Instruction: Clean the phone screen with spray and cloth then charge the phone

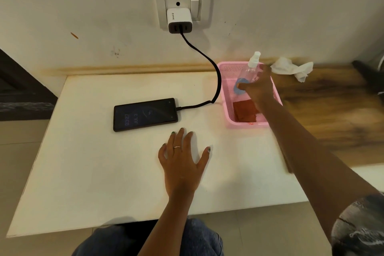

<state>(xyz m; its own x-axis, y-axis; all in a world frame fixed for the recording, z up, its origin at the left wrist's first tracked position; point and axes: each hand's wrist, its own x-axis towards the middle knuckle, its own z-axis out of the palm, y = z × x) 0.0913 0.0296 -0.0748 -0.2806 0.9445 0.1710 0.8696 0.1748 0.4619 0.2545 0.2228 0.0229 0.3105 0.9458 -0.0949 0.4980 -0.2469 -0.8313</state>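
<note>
A black phone lies flat on the white table, its screen lit with a clock and date. A black cable runs from its right end up to a white charger plugged into the wall socket. My right hand grips a clear spray bottle with a blue label inside the pink basket. A red-brown cloth lies in the basket's near end. My left hand rests flat on the table, fingers spread, just below the phone.
A crumpled white tissue lies on the wooden surface right of the basket. A dark object sits at the far right edge. The wall stands right behind the table. My knees show under the table's front edge.
</note>
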